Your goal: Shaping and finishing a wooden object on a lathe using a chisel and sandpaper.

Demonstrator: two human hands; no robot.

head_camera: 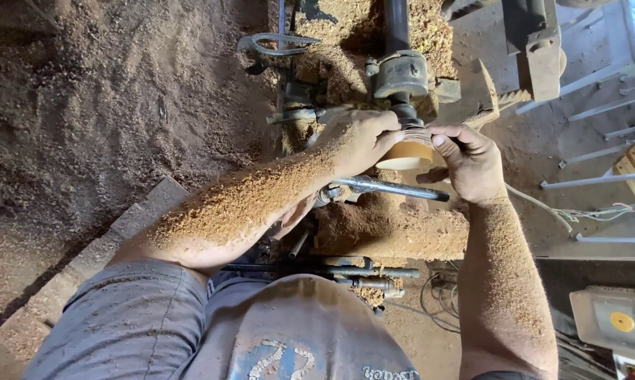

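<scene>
At the lathe, my left hand [360, 141] rested over the top of the round wooden piece [405, 155], fingers curled down on it; could not tell how tightly they were clamped. My right hand [472, 165] sat just beside the piece on its other side, fingers bunched together, thumb pressed near the pale rim. Looked like they pinched something small against the wood, maybe abrasive paper, too hidden to say. The piece was mounted on the dark spindle [400, 74], between both hands, above the steel tool rest bar [391, 188].

To do this well, I judged: light even pressure, fingertips kept off the edge nearest the spindle, forearms braced, contact moved along the rim rather than parked in one spot. Loose shirt fabric stayed well away, good.

Hard to make out: whether the piece was turning, no blur to read. Upper half of the piece hidden under my left hand. Sawdust [120, 105] coated both forearms and buried the lathe bed. Grey box with a yellow disc [617, 320] cut off at the right edge.
</scene>
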